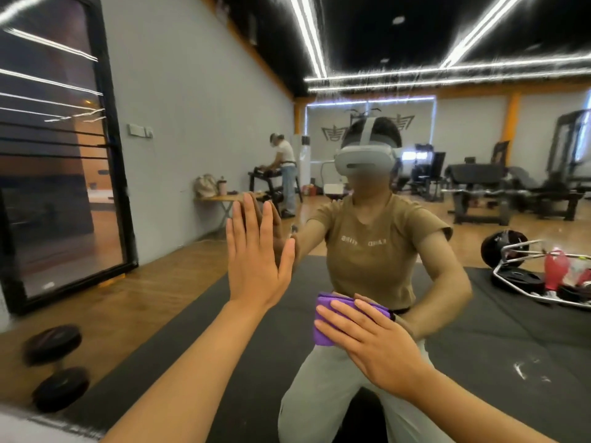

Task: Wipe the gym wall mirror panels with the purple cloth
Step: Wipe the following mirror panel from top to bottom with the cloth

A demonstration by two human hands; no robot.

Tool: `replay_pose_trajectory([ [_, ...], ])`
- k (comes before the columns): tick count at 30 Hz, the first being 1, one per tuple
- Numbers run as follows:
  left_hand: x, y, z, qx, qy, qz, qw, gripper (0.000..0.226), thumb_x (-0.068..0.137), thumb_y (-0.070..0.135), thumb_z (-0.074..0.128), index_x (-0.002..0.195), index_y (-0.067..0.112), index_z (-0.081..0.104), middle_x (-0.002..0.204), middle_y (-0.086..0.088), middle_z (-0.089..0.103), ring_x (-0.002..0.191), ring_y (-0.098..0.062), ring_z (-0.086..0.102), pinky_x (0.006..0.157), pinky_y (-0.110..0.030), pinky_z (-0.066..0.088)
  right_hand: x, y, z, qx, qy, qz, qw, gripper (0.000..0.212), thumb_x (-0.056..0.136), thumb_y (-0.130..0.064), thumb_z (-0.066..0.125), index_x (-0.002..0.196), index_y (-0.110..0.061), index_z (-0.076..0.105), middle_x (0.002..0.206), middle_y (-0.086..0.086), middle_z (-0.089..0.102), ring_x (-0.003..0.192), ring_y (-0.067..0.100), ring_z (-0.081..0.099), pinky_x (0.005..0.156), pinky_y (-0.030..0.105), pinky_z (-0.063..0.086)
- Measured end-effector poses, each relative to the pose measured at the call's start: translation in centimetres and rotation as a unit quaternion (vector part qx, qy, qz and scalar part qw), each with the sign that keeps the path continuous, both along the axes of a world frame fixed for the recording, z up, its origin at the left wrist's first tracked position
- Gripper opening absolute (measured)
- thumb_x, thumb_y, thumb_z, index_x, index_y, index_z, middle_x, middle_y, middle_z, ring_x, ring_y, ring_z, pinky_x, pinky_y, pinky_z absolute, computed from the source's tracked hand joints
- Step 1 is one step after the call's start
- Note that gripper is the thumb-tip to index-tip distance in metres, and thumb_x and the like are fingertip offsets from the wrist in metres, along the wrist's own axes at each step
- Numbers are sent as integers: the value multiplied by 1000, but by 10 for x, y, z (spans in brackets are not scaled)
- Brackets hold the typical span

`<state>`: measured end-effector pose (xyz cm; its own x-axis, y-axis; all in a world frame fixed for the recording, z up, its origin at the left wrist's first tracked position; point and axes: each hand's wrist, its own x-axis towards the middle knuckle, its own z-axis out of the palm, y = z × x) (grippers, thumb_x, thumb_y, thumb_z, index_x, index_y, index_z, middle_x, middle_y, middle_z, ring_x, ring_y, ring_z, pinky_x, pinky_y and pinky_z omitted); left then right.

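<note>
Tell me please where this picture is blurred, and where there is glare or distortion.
Head view: the dumbbell at lower left is motion-blurred; the ceiling light strips glare and smear into streaks; wide-angle distortion bends the edges; the left hand and the right hand on the purple cloth stay fairly sharp.

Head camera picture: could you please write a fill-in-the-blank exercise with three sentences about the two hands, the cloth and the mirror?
1. The right hand presses a folded cloth of ____ colour against the mirror.
2. The left hand lies flat on the glass with its fingers pointing ____.
3. The dumbbell rests on the floor at the ____ edge of the picture.

Missing words: purple; up; left
</note>
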<state>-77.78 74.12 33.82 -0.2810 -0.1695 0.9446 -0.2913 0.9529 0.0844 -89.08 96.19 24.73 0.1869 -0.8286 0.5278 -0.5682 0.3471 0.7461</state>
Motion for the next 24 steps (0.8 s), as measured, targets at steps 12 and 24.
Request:
replay_pose_trajectory([
  [12, -8, 15, 2, 19, -16, 17, 1000, 79, 97, 72, 23, 162, 27, 16, 164, -27, -12, 152, -45, -9, 122, -61, 3, -21, 38, 209, -189, -64, 18, 980, 54, 107, -34, 30, 159, -17, 28, 166, 8, 23, 155, 26, 17, 125, 47, 12],
  [24, -29, 44, -8, -9, 48, -83, 995, 56, 107, 27, 27, 161, 20, 13, 169, -7, 8, 156, -25, 1, 126, -48, 1, -22, 48, 45, -182, -60, 26, 981, 66, 96, -25, 48, 159, -19, 27, 169, 4, 15, 156, 25, 14, 126, 46, 9],
])
